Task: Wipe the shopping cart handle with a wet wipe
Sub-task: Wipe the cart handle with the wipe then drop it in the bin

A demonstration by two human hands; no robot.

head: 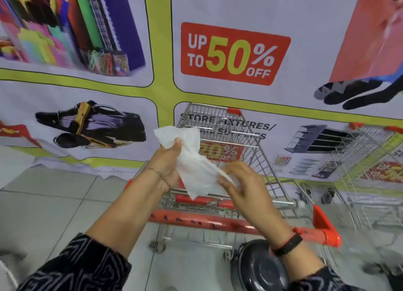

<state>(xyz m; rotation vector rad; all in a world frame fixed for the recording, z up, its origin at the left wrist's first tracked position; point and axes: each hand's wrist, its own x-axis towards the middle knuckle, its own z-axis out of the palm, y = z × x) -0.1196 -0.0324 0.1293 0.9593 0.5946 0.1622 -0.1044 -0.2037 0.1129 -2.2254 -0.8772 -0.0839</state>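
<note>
Below both hands runs the red handle [209, 222], lying crosswise; left hand [166, 163] and right hand [242, 181] pinch the wet wipe [192, 159] (right nearer).

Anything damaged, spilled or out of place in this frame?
Only the banner: its bottom edge near the floor looks ragged and torn. The cart handle has dark marks. Both hands hold the wipe above it; nothing is spilled.

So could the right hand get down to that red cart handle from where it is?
Probably yes. The right hand is above the handle with nothing between, though it is gripping the wipe.
</note>
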